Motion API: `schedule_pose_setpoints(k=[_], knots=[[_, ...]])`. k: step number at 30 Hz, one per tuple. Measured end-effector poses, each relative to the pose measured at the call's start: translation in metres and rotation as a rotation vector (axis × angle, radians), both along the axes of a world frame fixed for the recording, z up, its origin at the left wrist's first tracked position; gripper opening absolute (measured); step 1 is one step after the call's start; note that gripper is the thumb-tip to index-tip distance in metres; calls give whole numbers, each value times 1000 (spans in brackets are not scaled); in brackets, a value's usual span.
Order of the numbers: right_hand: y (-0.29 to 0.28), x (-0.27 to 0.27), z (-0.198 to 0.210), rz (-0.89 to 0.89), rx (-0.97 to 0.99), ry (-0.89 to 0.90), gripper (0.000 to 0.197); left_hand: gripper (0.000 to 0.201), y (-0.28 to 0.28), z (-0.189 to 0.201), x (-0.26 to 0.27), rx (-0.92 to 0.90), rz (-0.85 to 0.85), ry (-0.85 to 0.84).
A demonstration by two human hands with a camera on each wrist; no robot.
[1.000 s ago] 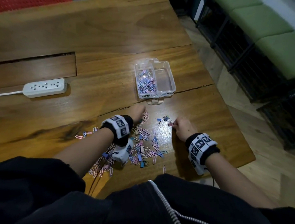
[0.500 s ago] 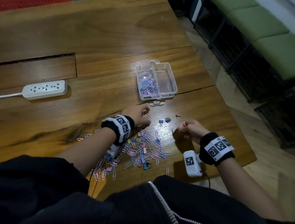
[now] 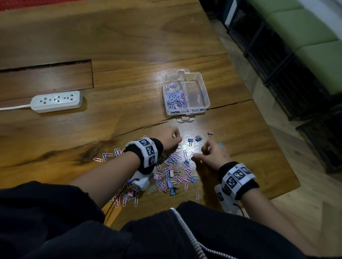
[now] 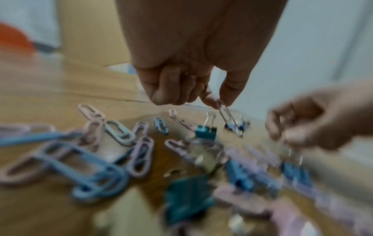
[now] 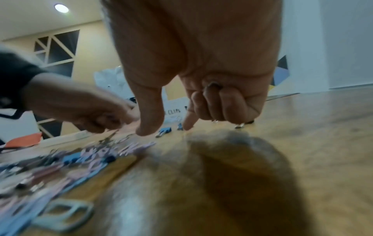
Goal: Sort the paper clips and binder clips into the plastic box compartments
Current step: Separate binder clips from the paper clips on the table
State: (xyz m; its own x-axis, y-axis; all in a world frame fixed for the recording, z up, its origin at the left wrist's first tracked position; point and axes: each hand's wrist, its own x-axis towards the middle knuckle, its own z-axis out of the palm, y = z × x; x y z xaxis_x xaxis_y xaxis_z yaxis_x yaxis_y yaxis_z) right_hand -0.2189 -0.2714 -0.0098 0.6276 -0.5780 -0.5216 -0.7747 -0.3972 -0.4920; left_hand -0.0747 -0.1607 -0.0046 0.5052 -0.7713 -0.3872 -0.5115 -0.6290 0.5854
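Wooden table [image 3: 123,43]: large, dark grain, a crack running across below the box. White power strip [image 3: 56,101] lies far left, well apart from the work area.

Plastic box [image 3: 185,93]: clear, 2 compartments, set beyond the hands. Left compartment holds a heap of pink/blue paper clips; right compartment appears bare, so binder clips are judged not yet sorted.

Mixed pile [image 3: 172,174]: paper clips plus binder clips, spread btw. and under the forearms, near table edge. A few small binder clips [image 3: 196,140] lie apart, btw. pile and box.

Left hand [image 3: 169,138]: in the wrist view, thumb and forefinger are seen pinching one paper clip [image 4: 226,111] by its end; other fingers curled in.

Right hand [image 3: 212,155]: thumb and forefinger extended down toward the table, just beside small binder clips; remaining fingers curled, and a dark item appears tucked under them. What it is cannot be told (blur).

Step in hand (judged): single clips being picked off the table.
- Pinch to be kept on the clip end, so neighbours are not dragged along.
- Clip to be carried over the box wall, released low into left compartment.
- Binder clips to be taken by the wire handles, for right compartment.
- Risk: linked clips lifting together.
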Motion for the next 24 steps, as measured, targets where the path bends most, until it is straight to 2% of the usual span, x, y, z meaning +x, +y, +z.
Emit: schedule_pose_setpoints(k=[2, 5, 7, 9, 12, 14, 16, 19, 21, 24], knots=[[9, 2, -2, 46, -81, 8, 40, 23, -2, 1, 6, -185, 275, 412], [19, 9, -1, 86, -111, -13, 26, 24, 3, 7, 17, -376, 572, 861], [24, 13, 2, 120, -92, -6, 17, 23, 11, 10, 23, -482, 631, 1042], [26, 15, 3, 171, -82, 17, 16, 23, 19, 12, 29, -523, 658, 1110], [27, 14, 2, 224, -73, 25, 17, 30, 24, 11, 33, -445, 693, 1012], [26, 12, -1, 244, -91, -1, 15, 27, 23, 11, 35, -365, 658, 847], [27, 10, -3, 205, -111, -64, 13, 28, 21, 11, 33, -295, 572, 686], [28, 10, -4, 118, -140, -133, 34, 21, 16, 12, 28, -177, 481, 504], [28, 13, -5, 108, -141, -127, 40, 24, 13, 15, 24, -74, 368, 273], [32, 18, -7, 123, -120, -135, 25, 34, 11, 14, 24, 70, 160, -43]])
